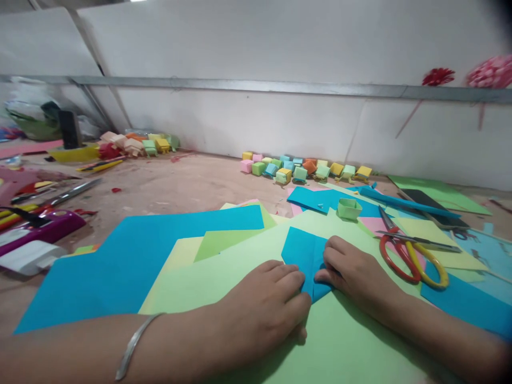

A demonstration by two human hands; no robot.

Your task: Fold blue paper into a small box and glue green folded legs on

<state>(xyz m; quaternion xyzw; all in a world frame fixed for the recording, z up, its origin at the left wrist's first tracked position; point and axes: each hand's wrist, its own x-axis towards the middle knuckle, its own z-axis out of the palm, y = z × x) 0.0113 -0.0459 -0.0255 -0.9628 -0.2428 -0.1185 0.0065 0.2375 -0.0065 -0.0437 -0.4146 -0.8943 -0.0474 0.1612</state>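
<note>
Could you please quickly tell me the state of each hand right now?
Left hand: curled against the folded blue paper; whether its grip is closed cannot be told.
Right hand: closed, holding the same paper's right side.

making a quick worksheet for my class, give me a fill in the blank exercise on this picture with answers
1. The left hand and right hand touch a folded paper coloured ____.
2. The silver bangle is worn on the ____ arm.
3. The scissors have one red handle and one ____ handle.

Missing words: blue; left; yellow.
</note>
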